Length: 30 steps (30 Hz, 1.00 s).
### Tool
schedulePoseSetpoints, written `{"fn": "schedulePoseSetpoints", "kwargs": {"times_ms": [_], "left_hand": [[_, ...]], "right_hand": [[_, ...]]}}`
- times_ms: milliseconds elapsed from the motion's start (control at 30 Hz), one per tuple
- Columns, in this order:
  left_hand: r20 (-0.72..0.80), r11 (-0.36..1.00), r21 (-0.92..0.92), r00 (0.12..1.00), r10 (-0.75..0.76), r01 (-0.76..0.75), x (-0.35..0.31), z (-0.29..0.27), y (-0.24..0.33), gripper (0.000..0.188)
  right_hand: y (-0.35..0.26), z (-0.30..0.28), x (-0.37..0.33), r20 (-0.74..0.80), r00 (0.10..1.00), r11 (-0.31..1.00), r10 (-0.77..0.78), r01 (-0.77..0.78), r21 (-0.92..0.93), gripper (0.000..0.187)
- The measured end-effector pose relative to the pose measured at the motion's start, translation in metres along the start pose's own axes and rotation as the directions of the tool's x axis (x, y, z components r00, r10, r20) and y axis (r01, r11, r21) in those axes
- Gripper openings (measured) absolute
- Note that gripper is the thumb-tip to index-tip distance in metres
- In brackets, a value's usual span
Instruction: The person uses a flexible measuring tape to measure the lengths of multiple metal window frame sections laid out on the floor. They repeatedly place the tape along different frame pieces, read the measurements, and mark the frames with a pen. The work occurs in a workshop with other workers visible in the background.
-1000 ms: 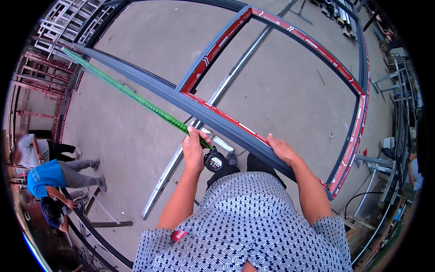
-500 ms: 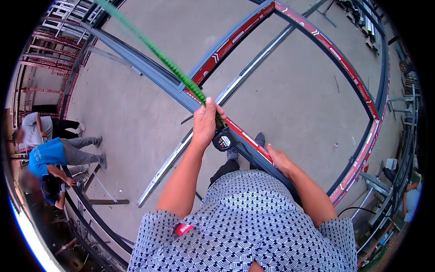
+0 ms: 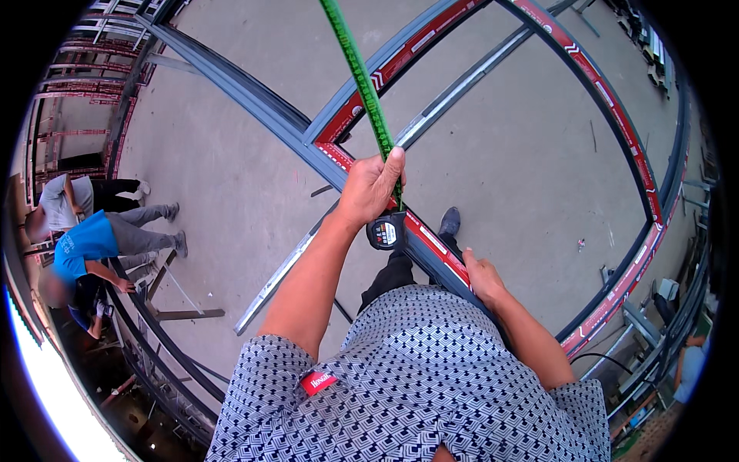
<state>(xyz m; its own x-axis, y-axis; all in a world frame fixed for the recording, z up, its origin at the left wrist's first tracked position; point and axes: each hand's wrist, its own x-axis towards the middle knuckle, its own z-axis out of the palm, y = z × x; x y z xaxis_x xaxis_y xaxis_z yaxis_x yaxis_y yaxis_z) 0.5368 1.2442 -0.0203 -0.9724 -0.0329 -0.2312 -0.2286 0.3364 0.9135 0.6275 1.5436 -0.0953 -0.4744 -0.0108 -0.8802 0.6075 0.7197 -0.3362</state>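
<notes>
My left hand [image 3: 376, 186] is closed around the green blade of a tape measure, just above its black case [image 3: 386, 231]. The pulled-out green blade [image 3: 359, 77] runs up and away past the top of the view. Beneath the case lies the near rail of a grey window frame [image 3: 431, 246] with red protective film. Farther right along this rail, my right hand [image 3: 483, 276] grips its edge, thumb up and fingers partly hidden. The frame's corner [image 3: 327, 146] sits just beyond my left hand.
A silver metal bar [image 3: 462, 85] passes under the frame. Long grey profiles [image 3: 231, 85] extend to the far left. Two people, one in a blue shirt [image 3: 88, 246], stand at left beside dark profiles [image 3: 165, 339]. Racks with red-filmed pieces [image 3: 77, 100] stand behind them.
My left hand has moved slightly right and up. The tape's blade has swung from a leftward slant to a steeper one. My right hand stays at the rail.
</notes>
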Motion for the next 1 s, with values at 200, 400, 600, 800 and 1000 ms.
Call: {"fn": "schedulePoseSetpoints", "kwargs": {"times_ms": [200, 400, 600, 800, 1000], "left_hand": [[-0.029, 0.992, 0.094, 0.996, 0.088, -0.085, 0.000, 0.001, -0.005, 0.070], [-0.013, 0.976, 0.166, 0.989, 0.146, -0.142, 0.000, 0.002, -0.003, 0.069], [-0.026, 0.964, 0.218, 0.986, 0.162, -0.153, -0.002, -0.002, 0.000, 0.065], [-0.068, 0.948, 0.266, 0.977, 0.201, -0.177, 0.000, 0.000, 0.000, 0.064], [-0.069, 0.951, 0.304, 0.995, 0.072, -0.048, 0.010, 0.014, -0.012, 0.071]], "right_hand": [[-0.006, 0.000, -0.004, -0.052, 0.998, 0.997, -0.031, 0.028, -0.066, 0.090], [0.002, -0.001, 0.005, 0.007, 1.000, 0.999, -0.029, 0.030, -0.023, 0.086], [0.006, 0.004, 0.008, -0.026, 0.997, 0.996, -0.073, 0.071, -0.054, 0.090], [0.005, 0.003, 0.007, -0.025, 0.991, 0.992, -0.129, 0.129, -0.013, 0.096], [0.022, -0.018, 0.000, 0.029, 0.987, 0.937, -0.156, 0.138, 0.321, 0.092]]}}
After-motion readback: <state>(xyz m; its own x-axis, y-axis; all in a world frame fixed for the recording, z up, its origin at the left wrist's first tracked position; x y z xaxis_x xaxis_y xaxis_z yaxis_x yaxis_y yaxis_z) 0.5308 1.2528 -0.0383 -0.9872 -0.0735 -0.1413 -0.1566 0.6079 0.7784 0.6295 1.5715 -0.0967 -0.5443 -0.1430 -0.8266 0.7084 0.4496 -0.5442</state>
